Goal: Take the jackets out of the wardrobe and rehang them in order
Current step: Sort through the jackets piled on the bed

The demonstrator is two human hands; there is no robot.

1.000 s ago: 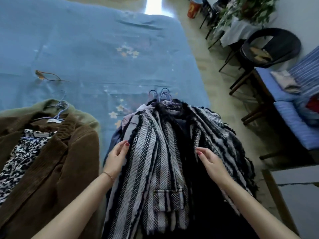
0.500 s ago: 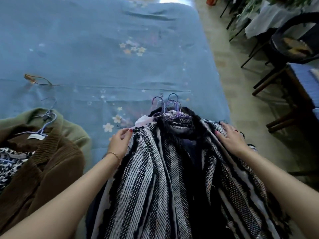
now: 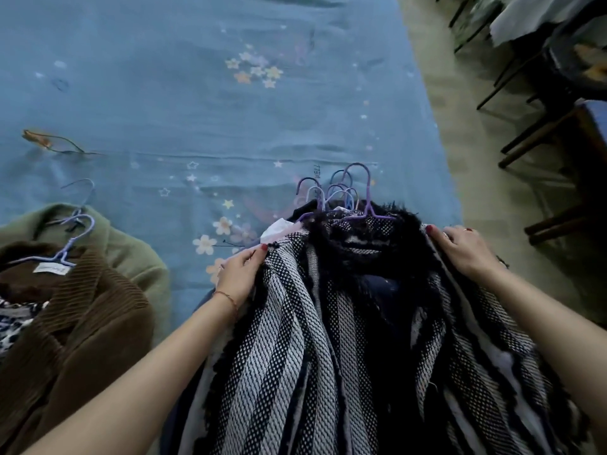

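A black-and-white striped woven jacket (image 3: pixel 295 349) lies on top of a pile of jackets on the blue bedspread (image 3: pixel 184 103), with several purple and blue hangers (image 3: pixel 341 195) bunched at its collar. My left hand (image 3: pixel 241 274) pinches the jacket's left shoulder edge. My right hand (image 3: pixel 463 247) grips its right shoulder edge. To the left lies a brown corduroy jacket (image 3: pixel 82 323) on a lilac hanger (image 3: pixel 65 244), over a green jacket (image 3: pixel 131 247) and a leopard-print garment (image 3: pixel 16 323).
A thin brown strap or twig (image 3: pixel 49 142) lies on the bedspread at the left. Right of the bed runs a strip of pale floor (image 3: pixel 492 178), with dark chair legs (image 3: pixel 532 133) and furniture beyond it.
Both hands slid up from the jacket's front panels to its shoulders, and the view has moved closer over the pile.
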